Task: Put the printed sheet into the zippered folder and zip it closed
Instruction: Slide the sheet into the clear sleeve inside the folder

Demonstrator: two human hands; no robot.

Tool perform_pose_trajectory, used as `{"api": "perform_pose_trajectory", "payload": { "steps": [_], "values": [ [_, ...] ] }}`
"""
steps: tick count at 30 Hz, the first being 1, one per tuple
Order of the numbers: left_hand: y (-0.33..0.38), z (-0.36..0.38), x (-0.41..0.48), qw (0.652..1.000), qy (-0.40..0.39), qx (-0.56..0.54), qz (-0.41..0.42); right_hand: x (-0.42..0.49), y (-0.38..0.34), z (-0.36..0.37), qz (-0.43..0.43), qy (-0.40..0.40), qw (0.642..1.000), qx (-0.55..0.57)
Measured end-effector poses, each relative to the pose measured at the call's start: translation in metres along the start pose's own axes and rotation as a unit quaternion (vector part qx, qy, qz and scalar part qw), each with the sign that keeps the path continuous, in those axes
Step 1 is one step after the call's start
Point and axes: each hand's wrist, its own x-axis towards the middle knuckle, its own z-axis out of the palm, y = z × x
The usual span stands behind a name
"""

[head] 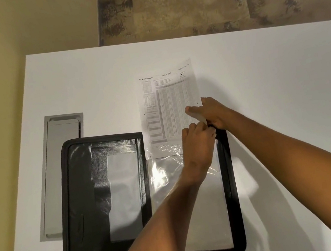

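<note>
White printed sheet [166, 112], right edge pinched by right hand [210, 114] fingers [194, 113].

One head-worn camera looks steeply down, close over the white table [262, 88] and forearms.

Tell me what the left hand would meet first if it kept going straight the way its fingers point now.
Almost at once, the printed sheet: the left hand points up and away over the open zippered folder, fingertips already at the sheet's lower right part, close to the right hand. Actual contact is unclear.
</note>
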Motion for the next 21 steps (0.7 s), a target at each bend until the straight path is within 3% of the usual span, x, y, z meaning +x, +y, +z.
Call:
{"api": "perform_pose_trajectory", "payload": {
  "steps": [8, 16, 21],
  "values": [
    [0.001, -0.003, 0.01, 0.997, -0.066, -0.008, -0.045, -0.008, 0.004, -0.032, -0.005, 0.009, 0.998, -0.062],
    [0.005, -0.002, 0.014, 0.995, -0.068, -0.025, -0.073, -0.031, 0.016, -0.044, 0.01, -0.073, 0.992, -0.107],
    [0.008, -0.004, 0.014, 0.994, -0.088, 0.006, -0.063, -0.012, -0.014, -0.047, 0.017, -0.012, 0.998, -0.06]
  ]
}}
